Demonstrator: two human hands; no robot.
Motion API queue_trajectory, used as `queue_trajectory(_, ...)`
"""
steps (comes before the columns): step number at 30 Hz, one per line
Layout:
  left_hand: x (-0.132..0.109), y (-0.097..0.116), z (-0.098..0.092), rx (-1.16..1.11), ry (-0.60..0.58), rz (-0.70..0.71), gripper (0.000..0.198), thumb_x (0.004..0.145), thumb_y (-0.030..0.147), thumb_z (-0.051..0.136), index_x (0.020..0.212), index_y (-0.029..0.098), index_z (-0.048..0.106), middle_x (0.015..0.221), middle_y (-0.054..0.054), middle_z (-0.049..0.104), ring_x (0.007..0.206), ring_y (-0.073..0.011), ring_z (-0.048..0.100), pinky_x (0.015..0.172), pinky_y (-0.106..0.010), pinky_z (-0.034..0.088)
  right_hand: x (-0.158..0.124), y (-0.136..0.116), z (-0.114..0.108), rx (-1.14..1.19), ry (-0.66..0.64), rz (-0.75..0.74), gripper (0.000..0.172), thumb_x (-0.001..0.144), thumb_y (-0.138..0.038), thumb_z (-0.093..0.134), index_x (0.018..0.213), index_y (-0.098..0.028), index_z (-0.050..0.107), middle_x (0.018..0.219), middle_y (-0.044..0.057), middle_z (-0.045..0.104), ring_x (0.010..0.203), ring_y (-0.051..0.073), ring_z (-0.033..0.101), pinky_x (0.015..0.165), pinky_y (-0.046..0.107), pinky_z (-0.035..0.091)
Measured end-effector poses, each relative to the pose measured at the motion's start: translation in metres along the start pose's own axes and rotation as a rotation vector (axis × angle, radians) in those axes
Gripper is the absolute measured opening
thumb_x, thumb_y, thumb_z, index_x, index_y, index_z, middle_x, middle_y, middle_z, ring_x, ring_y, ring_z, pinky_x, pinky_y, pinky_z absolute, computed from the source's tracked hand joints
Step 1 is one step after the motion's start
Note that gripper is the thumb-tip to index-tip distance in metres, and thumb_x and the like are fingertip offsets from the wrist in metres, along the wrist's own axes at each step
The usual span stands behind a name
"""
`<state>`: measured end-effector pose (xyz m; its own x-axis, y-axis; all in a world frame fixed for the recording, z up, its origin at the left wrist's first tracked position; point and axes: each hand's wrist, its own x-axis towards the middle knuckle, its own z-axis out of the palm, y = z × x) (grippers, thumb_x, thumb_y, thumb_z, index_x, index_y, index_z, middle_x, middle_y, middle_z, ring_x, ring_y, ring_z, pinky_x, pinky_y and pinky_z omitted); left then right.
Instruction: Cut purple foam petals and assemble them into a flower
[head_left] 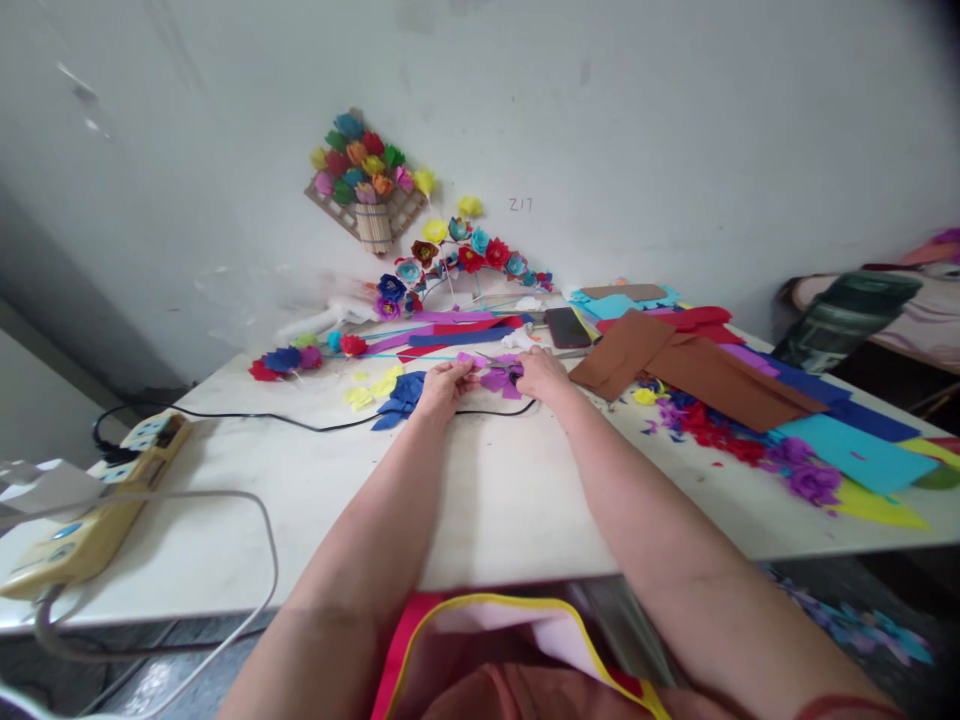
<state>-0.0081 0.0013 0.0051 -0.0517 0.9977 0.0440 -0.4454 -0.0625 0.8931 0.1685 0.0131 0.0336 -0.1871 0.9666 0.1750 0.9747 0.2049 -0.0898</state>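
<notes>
My left hand (pixel 448 388) pinches a small piece of purple paper (pixel 470 361) above the white table. My right hand (pixel 541 375) is closed on a pair of scissors (pixel 496 362), whose blades point left toward that piece. More purple paper pieces (pixel 501 382) lie just under the scissors, between the hands. Left of my left hand are blue paper pieces (pixel 403 398) and yellow paper pieces (pixel 373 388). Whether the blades touch the paper is too small to tell.
A black cable runs from the power strip (pixel 131 470) past my hands. Behind them lie a phone (pixel 567 328) and a white glue gun (pixel 517 338). Brown paper sheets (pixel 701 372) and scraps cover the right side, near a dark bottle (pixel 844 318). Paper flowers (pixel 285 360) lie left.
</notes>
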Motion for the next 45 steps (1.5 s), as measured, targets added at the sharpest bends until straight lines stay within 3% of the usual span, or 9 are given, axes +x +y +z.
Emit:
queue_trajectory(9, -0.002, 0.002, 0.003, -0.026, 0.012, -0.014, 0.019, 0.064, 0.017, 0.078, 0.067, 0.009, 0.061, 0.064, -0.004, 0.066, 0.053, -0.0103, 0.061, 0.056, -0.023, 0.051, 0.006, 0.007, 0.004, 0.023, -0.011, -0.047, 0.046, 0.080, -0.019, 0.055, 0.125, -0.017, 0.062, 0.125, 0.015, 0.057, 0.117, 0.031, 0.051, 0.090, 0.035, 0.044)
queue_trajectory(24, 0.001, -0.001, 0.001, -0.013, 0.007, 0.015, 0.036, 0.053, 0.030, 0.087, 0.063, 0.012, 0.057, 0.069, -0.004, 0.068, 0.056, -0.0103, 0.062, 0.059, -0.023, 0.050, 0.007, 0.001, -0.001, -0.043, -0.062, -0.014, 0.035, 0.082, -0.016, 0.055, 0.113, -0.018, 0.071, 0.113, 0.016, 0.068, 0.106, 0.030, 0.064, 0.083, 0.035, 0.048)
queue_trajectory(34, 0.000, 0.000, 0.001, -0.022, 0.000, 0.020, 0.032, 0.060, 0.027, 0.084, 0.070, 0.012, 0.058, 0.071, -0.004, 0.070, 0.056, -0.0107, 0.064, 0.058, -0.023, 0.052, 0.009, 0.001, 0.000, -0.090, -0.048, 0.002, 0.032, 0.083, -0.017, 0.053, 0.110, -0.014, 0.072, 0.113, 0.018, 0.069, 0.107, 0.032, 0.063, 0.085, 0.036, 0.049)
queue_trajectory(41, -0.002, 0.001, 0.002, -0.034, -0.005, 0.015, 0.032, 0.059, 0.027, 0.084, 0.068, 0.013, 0.057, 0.070, -0.004, 0.070, 0.055, -0.0107, 0.063, 0.056, -0.022, 0.052, 0.007, 0.002, -0.005, -0.003, -0.098, 0.037, 0.030, 0.083, -0.020, 0.056, 0.108, -0.014, 0.072, 0.113, 0.018, 0.069, 0.106, 0.031, 0.064, 0.084, 0.034, 0.048)
queue_trajectory(45, -0.002, 0.001, 0.003, -0.034, -0.009, 0.015, 0.030, 0.061, 0.026, 0.083, 0.068, 0.013, 0.057, 0.071, -0.005, 0.070, 0.055, -0.0110, 0.064, 0.057, -0.023, 0.052, 0.012, 0.010, 0.000, 0.123, -0.029, 0.058, 0.028, 0.081, -0.017, 0.057, 0.104, -0.017, 0.074, 0.110, 0.014, 0.070, 0.103, 0.028, 0.065, 0.083, 0.031, 0.047)
